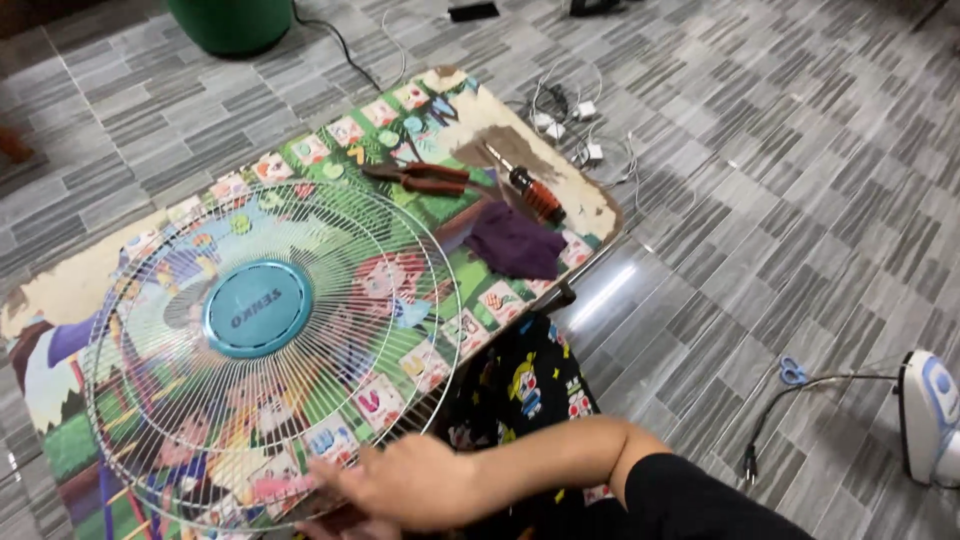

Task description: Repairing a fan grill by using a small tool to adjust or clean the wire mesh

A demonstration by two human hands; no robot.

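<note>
We are looking down at a floor of grey striped rectangular tiles (pixel 760 180), glossy enough to carry a bright streak of reflected light beside the low, worn counter with a colourful cartoon picture top (pixel 400 130). The counter's printed surface is peeling to bare brown at its far corner and pale along its left edge.

Lying flat on the counter, over its near left part, is the round white wire fan guard with a teal centre disc (pixel 258 308). Our right hand (pixel 405 483) reaches across from the lower right and rests on the guard's near rim, its fingers (pixel 335 478) stretched out and spread loosely over the wires, not curled around anything. Our left hand is out of the picture. A black sleeve (pixel 700 500) covers the upper arm, and black cloth with a cartoon print (pixel 525 385) shows just beyond the forearm.

Further back on the counter lie red-handled pliers (pixel 420 178), a screwdriver with a red and black handle (pixel 530 190) and a crumpled purple cloth (pixel 515 242), all well apart from the hand.

On the floor beyond the counter sit white plugs with tangled cords (pixel 570 120), and a green round tub (pixel 232 22) stands at the top edge. To the right lie small blue-handled scissors (pixel 792 372) near a black cable and a white appliance (pixel 925 415).
</note>
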